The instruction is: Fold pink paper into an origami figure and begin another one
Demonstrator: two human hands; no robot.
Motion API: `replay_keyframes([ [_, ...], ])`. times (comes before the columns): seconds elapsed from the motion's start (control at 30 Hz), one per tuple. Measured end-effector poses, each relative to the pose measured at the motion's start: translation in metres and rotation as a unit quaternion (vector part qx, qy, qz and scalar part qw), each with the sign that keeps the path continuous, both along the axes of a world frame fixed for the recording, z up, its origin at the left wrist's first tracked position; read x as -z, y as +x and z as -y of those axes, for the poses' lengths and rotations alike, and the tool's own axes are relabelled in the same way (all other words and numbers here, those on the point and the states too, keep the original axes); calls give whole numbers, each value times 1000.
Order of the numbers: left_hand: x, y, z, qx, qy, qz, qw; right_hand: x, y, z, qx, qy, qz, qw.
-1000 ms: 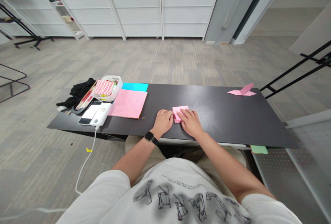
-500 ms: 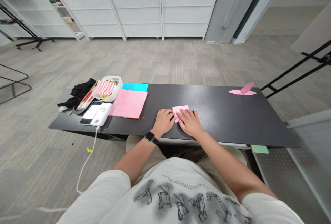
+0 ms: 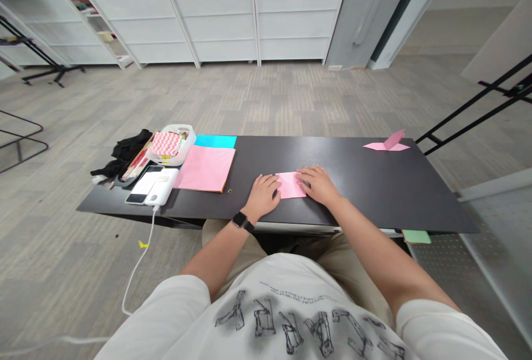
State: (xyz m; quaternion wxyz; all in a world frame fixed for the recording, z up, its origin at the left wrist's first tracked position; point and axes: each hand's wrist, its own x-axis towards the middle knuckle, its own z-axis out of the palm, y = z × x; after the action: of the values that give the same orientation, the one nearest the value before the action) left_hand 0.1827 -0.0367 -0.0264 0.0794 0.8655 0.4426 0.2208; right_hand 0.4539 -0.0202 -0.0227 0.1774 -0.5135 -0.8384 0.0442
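Observation:
A small pink sheet of paper (image 3: 291, 185) lies flat on the dark table in front of me, between my two hands. My left hand (image 3: 262, 195) rests at its left edge, fingers stretched out and fingertips on the paper. At the right edge is my right hand (image 3: 318, 184), its fingers apart and touching the paper's upper right part. Neither hand is closed round the sheet. A folded pink paper shape (image 3: 386, 145) with one part standing up sits at the table's far right.
Left on the table (image 3: 353, 183) are pink sheets (image 3: 208, 169), a blue sheet (image 3: 216, 141), a white basket (image 3: 187, 147), a phone (image 3: 139, 188), a white power bank (image 3: 161, 187) with a cable (image 3: 143, 257), and black cloth (image 3: 131, 145). Green paper (image 3: 417, 236) shows below the right edge.
My right hand has moved right, from over the paper to its right edge. More of the pink paper shows, and it reaches wider. The left hand stays at the left edge.

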Motion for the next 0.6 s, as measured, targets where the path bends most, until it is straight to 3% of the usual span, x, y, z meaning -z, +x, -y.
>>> replay_keyframes([
  [0.3,-3,3,-1,-18,26,-13,999,14,9,5,-6,4,32,999],
  [0.47,-11,18,-21,63,37,-25,997,12,2,4,25,20,54,998],
  [0.6,-4,33,-42,111,36,-37,992,9,-6,-8,50,28,71,996],
])
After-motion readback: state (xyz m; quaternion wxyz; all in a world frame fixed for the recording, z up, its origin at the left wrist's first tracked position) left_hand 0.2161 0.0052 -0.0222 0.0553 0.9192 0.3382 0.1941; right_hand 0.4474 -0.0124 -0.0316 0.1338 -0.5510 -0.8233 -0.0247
